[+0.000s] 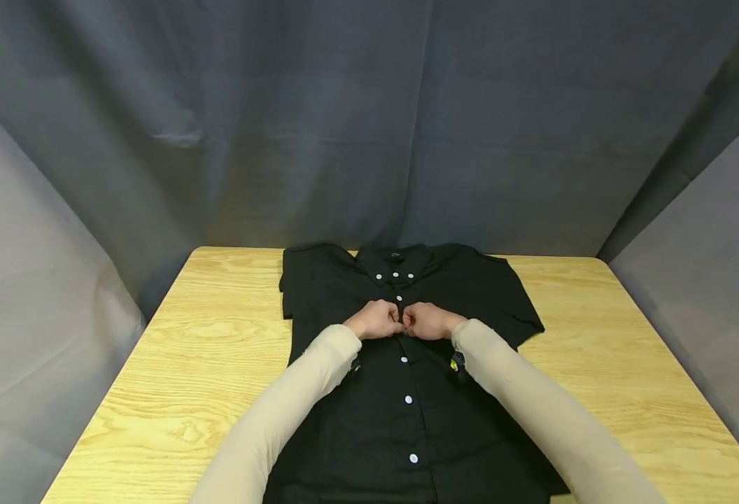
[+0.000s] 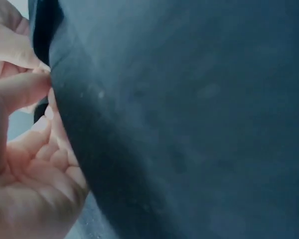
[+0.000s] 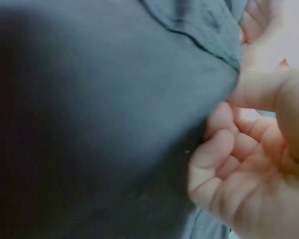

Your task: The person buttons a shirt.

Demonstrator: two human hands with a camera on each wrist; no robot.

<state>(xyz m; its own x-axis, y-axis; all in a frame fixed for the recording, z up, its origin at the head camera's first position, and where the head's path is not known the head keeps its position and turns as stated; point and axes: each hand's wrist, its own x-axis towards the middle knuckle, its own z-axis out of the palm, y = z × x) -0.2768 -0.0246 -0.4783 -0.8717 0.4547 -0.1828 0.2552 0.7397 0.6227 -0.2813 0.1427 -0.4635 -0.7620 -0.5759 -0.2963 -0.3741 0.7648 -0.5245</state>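
Curtained booth, grey fabric walls (image 1: 319, 126), wood-grain table (image 1: 218, 322)

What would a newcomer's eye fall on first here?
The black shirt, spread over the middle of the table, stands out first. White buttons dot its front. Above its middle, the left hand and right hand sit close together, pinching its fabric.

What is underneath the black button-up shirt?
Light wood-grain tabletop shows on either side of the black short-sleeved button-up shirt, so the shirt appears to lie directly on it. Whatever the cloth itself covers cannot be seen.
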